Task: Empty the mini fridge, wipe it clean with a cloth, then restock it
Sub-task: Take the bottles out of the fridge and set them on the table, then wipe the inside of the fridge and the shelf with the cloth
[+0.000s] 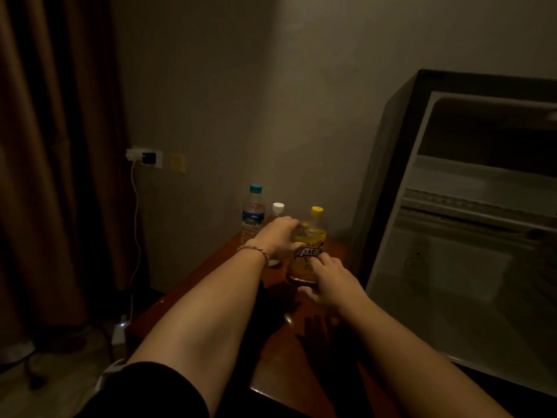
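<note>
A reddish-brown wooden table (211, 276) is standing by the wall and is bearing three bottles at its far end. A clear water bottle (252, 214) with a teal cap is standing upright at the left, a bottle with a white cap (278, 208) is sitting just beside it, mostly hidden, and a yellow-capped bottle (306, 260) of yellow drink is standing at the right. The mini fridge (470, 224) is resting at the table's right, its door open.
</note>
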